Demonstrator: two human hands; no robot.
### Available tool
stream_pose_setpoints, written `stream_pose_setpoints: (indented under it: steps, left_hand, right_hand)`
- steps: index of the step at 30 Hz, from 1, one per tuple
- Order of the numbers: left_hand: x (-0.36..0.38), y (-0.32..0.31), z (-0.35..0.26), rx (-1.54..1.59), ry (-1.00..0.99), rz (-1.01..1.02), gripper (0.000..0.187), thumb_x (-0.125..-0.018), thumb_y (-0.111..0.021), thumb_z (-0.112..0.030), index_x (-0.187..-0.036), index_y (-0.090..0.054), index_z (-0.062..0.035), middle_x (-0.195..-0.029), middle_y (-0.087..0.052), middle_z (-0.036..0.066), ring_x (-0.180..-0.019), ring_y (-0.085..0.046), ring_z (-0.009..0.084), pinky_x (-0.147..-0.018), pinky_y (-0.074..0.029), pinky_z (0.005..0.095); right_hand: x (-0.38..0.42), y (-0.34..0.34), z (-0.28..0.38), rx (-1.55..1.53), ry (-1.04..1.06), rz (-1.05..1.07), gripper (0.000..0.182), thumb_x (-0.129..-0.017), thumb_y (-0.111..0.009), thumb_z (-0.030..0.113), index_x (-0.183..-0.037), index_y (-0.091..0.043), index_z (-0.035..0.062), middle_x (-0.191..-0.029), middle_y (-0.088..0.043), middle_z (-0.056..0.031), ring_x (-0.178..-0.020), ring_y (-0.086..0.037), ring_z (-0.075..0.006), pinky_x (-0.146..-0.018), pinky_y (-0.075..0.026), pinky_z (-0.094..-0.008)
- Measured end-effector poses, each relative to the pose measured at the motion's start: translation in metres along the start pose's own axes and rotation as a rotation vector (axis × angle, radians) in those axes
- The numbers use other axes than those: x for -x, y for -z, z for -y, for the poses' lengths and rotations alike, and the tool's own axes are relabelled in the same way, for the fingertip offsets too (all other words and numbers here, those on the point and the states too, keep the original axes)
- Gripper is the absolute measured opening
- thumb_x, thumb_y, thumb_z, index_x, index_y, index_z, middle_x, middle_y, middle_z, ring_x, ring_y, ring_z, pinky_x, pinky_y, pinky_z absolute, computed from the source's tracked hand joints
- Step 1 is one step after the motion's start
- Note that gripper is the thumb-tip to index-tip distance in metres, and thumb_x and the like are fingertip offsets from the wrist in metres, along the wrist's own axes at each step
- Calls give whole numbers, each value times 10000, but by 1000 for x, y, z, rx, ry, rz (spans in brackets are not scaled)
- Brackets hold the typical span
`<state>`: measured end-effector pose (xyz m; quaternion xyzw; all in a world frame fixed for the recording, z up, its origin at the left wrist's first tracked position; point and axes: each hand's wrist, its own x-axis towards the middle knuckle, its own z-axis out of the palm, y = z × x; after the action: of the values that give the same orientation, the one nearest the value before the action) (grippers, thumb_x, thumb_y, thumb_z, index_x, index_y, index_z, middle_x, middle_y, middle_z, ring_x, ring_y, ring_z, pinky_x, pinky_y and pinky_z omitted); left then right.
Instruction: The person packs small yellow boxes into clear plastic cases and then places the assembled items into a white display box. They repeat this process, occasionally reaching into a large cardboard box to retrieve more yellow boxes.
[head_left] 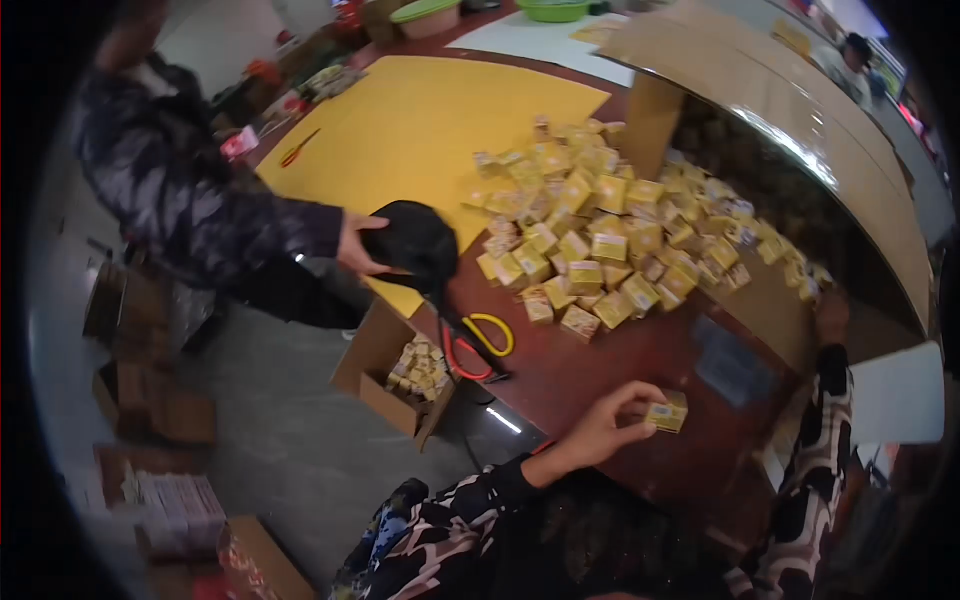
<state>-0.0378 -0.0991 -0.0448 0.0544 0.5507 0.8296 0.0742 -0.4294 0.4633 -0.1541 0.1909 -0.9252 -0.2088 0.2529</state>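
Observation:
My left hand point(602, 428) is over the near edge of the dark red table point(540, 375), with thumb and forefinger closed on the left side of a small yellow box point(668, 412). At the far right, my right hand point(830, 315) is beside the end of the spread of boxes, by the opening of a large cardboard carton point(750, 90). It is dim and blurred there, so its fingers cannot be made out. A big heap of similar small yellow boxes point(600, 235) lies across the table and runs into the carton.
Opposite, a person in a dark jacket point(200, 190) holds a black cap-like item point(415, 240). Scissors with red and yellow handles point(480, 345) lie at the table edge, above an open carton point(385, 385) of small boxes. A yellow sheet point(400, 130) covers the far side.

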Motion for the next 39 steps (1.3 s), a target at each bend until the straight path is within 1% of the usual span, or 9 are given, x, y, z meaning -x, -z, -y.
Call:
stream_pose_setpoints:
  steps: [1,9,13,16,17,20,26,32,39]
  left_hand:
    - [-1,0,-1,40,7,32,364,-920,-653,-23,-1253,-511,-60,-1214,-561,40,-1149,-564,137,-948,-465,288]
    - [0,2,9,72,-14,107,389,-916,-629,-6,-1276,-494,-61,-1248,-540,32,-1160,-560,133,-975,-450,286]
    - [5,-3,-3,73,-23,117,395,-910,-628,9,-1275,-496,-64,-1243,-543,24,-1156,-564,135,-967,-457,284]
    - [11,-8,-11,79,22,117,389,-918,-651,-16,-1275,-501,-58,-1283,-528,32,-1170,-554,136,-963,-470,286]
    - [13,-11,-10,118,44,108,389,-918,-651,-16,-1275,-501,-58,-1283,-528,32,-1170,-554,136,-963,-470,286]
    - [15,-11,-15,105,-53,113,379,-917,-647,-10,-1265,-507,-65,-1290,-529,35,-1164,-557,139,-947,-482,285]
    - [16,-15,-16,121,-56,152,373,-910,-648,-6,-1253,-515,-65,-1270,-535,30,-1153,-563,145,-958,-481,287]
    - [18,-8,-20,101,-112,61,392,-890,-660,6,-1249,-515,-59,-1249,-544,30,-1166,-565,154,-971,-481,303]
    - [22,-4,-39,216,-138,-81,416,-879,-629,72,-1260,-498,-35,-1224,-592,108,-1150,-593,200,-1002,-470,322]
  right_hand:
    - [-17,20,9,-33,-279,329,555,-845,-638,217,-1371,-491,119,-1145,-630,-185,-1011,-623,-357,-810,-535,-466]
    - [-11,60,12,-99,-117,298,107,-820,-615,180,-866,-684,113,-942,-670,-167,-902,-653,-346,-773,-532,-490]
    - [3,18,4,384,-41,-111,174,-809,-606,240,-899,-684,113,-944,-661,-159,-993,-630,-317,-795,-501,-428]
    - [-15,113,23,158,-113,207,267,-767,-680,301,-937,-681,96,-969,-672,-197,-1016,-646,-322,-791,-521,-408]
    - [-30,199,50,-127,-253,243,304,-756,-724,283,-932,-666,42,-961,-682,-201,-924,-672,-328,-776,-531,-396]
    - [-34,241,53,-573,-296,292,321,-763,-737,244,-935,-645,-11,-870,-683,-188,-782,-673,-324,-710,-526,-407]
    - [-2,439,153,-905,-296,411,320,-770,-743,201,-979,-656,-25,-807,-689,-173,-758,-692,-236,-683,-517,-357]
    - [41,462,211,-1154,-100,477,308,-753,-762,44,-1030,-639,-11,-836,-665,-60,-747,-628,-106,-677,-506,-276]
    - [83,412,242,-1536,-82,531,421,-819,-750,49,-1202,-573,60,-929,-657,-44,-779,-635,-108,-709,-536,-289]
